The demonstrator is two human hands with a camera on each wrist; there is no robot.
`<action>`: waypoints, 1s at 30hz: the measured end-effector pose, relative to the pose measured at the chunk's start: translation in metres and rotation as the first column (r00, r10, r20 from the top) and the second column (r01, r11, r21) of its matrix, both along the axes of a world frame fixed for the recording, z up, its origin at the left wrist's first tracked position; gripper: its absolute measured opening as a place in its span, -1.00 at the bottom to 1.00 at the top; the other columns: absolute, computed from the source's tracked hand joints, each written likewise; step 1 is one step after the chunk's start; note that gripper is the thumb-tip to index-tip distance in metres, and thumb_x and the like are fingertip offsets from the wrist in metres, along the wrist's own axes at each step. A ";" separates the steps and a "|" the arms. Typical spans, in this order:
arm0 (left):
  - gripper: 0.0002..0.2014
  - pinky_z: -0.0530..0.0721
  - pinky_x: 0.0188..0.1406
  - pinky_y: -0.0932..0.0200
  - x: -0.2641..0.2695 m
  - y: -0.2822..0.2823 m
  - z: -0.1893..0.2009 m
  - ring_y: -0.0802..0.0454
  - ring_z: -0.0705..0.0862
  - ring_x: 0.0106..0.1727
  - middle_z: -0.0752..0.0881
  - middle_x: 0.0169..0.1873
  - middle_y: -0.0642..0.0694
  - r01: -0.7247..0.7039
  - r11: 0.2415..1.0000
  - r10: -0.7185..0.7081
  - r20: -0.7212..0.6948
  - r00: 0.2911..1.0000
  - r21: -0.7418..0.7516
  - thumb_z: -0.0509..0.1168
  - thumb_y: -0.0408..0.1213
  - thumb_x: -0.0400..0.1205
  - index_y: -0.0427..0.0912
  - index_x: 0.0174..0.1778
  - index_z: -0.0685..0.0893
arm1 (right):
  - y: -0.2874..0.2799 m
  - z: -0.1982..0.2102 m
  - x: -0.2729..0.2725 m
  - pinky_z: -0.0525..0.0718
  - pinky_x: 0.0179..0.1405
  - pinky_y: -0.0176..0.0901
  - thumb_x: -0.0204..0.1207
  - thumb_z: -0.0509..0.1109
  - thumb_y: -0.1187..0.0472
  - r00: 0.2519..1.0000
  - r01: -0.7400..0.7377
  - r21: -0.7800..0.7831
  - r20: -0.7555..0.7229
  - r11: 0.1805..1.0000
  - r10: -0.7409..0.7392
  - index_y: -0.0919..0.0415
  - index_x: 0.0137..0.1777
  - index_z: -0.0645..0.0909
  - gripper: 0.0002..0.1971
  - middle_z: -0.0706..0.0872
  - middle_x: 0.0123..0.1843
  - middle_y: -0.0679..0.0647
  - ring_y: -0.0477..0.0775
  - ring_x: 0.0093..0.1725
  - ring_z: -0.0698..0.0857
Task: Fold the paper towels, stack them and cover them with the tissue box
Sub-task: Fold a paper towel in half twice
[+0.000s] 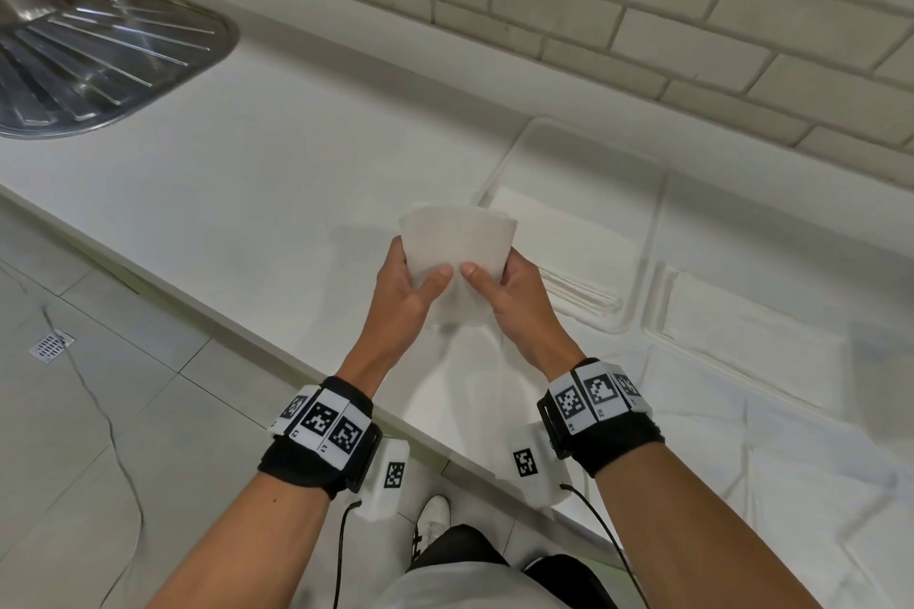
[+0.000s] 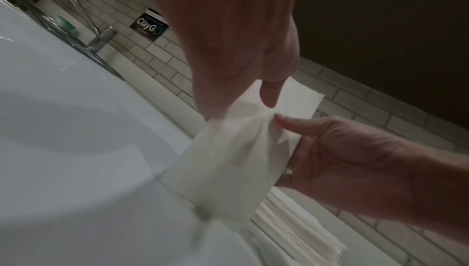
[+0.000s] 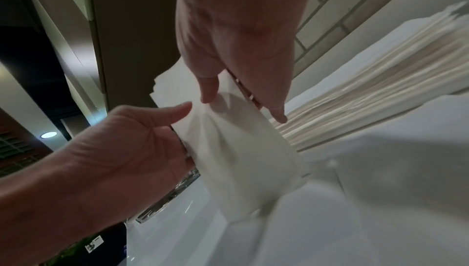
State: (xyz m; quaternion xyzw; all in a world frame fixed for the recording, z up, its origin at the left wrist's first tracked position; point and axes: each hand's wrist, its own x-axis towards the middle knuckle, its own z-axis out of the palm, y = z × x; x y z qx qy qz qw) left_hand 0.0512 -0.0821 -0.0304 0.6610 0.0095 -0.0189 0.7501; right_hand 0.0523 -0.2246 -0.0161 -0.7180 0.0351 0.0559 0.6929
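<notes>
Both hands hold one white paper towel (image 1: 457, 242) up above the white counter (image 1: 247, 173), its lower part hanging down. My left hand (image 1: 418, 284) grips its left side, thumb on the front and fingers behind. My right hand (image 1: 494, 287) grips the right side the same way, and the two thumbs almost touch. The left wrist view shows the towel (image 2: 228, 160) pinched between both hands, and so does the right wrist view (image 3: 241, 150). A stack of folded towels (image 1: 569, 242) lies just right of the hands, inside a shallow white tray-like shape (image 1: 588, 148).
A steel sink drainboard (image 1: 99, 54) sits at the far left of the counter. A tiled wall (image 1: 643, 15) runs along the back. Right of the stack is another white box-like shape (image 1: 752, 326). The counter's front edge runs diagonally below my wrists.
</notes>
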 end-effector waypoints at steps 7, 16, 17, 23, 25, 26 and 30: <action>-0.76 0.73 -0.05 0.08 0.013 0.009 0.022 -0.06 0.76 0.04 0.77 0.04 -0.17 0.004 0.959 -0.038 0.116 0.992 0.283 0.33 -0.31 0.66 -0.24 0.24 0.63 | -0.017 0.031 0.006 0.72 -0.15 -0.26 0.52 0.48 0.25 0.996 0.012 -0.018 0.094 1.000 -0.010 0.12 0.04 0.68 -0.88 0.80 -0.12 -0.02 -0.15 -0.17 0.78; -0.89 0.70 -0.12 0.03 0.035 0.025 0.037 -0.04 0.78 -0.17 0.81 -0.17 -0.13 0.213 0.877 -0.223 -0.026 0.974 0.431 0.47 -0.38 0.51 -0.22 -0.07 0.77 | -0.044 0.040 0.018 0.70 -0.10 -0.17 0.50 0.49 0.27 0.999 -0.027 -0.174 0.035 0.984 0.033 0.07 -0.14 0.76 -0.92 0.80 -0.20 -0.01 -0.07 -0.23 0.76; -0.87 0.70 -0.11 0.12 0.037 0.033 0.034 0.03 0.78 -0.17 0.82 -0.18 -0.08 0.203 0.909 -0.195 -0.058 0.979 0.365 0.50 -0.40 0.48 -0.19 -0.07 0.79 | -0.050 0.038 0.017 0.74 -0.04 -0.13 0.50 0.49 0.27 1.000 0.010 -0.111 0.010 0.994 -0.009 0.07 -0.07 0.76 -0.91 0.82 -0.13 0.00 -0.05 -0.16 0.79; -0.59 0.74 -0.02 0.10 0.032 0.055 0.006 -0.09 0.78 0.08 0.81 0.08 -0.17 0.026 0.979 -0.068 -0.209 0.975 -0.200 0.47 -0.46 0.40 -0.32 0.20 0.71 | -0.058 0.020 0.007 0.79 0.07 -0.02 0.54 0.43 0.32 0.987 0.138 0.296 -0.126 0.945 -0.104 0.15 0.10 0.72 -0.83 0.83 0.11 0.11 0.09 0.11 0.81; -0.55 0.76 -0.07 0.07 0.028 0.049 0.002 -0.12 0.80 0.05 0.82 0.04 -0.19 0.004 0.984 -0.048 -0.237 0.970 -0.181 0.51 -0.46 0.34 -0.37 0.18 0.71 | -0.053 0.010 0.004 0.79 0.03 -0.10 0.51 0.46 0.33 0.987 0.110 0.228 -0.137 0.967 -0.080 0.18 0.11 0.72 -0.80 0.84 0.09 0.10 0.10 0.09 0.82; -0.59 0.76 -0.14 0.10 0.026 0.048 0.001 -0.08 0.81 -0.04 0.84 -0.05 -0.14 0.000 0.992 -0.029 -0.233 0.972 -0.126 0.54 -0.44 0.32 -0.32 0.10 0.74 | -0.052 0.004 0.003 0.78 -0.02 -0.17 0.49 0.49 0.34 0.986 0.101 0.159 -0.144 0.982 -0.078 0.22 0.14 0.72 -0.77 0.84 0.08 0.10 0.10 0.07 0.82; -0.79 0.67 -0.32 0.29 0.023 0.047 -0.002 0.14 0.75 -0.28 0.79 -0.28 0.00 -0.042 0.997 0.049 -0.134 0.990 0.058 0.52 -0.51 0.41 -0.16 -0.12 0.77 | -0.045 -0.015 0.002 0.77 -0.08 -0.21 0.42 0.55 0.37 0.979 0.120 0.011 -0.167 0.993 -0.117 0.25 0.12 0.72 -0.74 0.83 -0.05 0.09 0.08 -0.05 0.81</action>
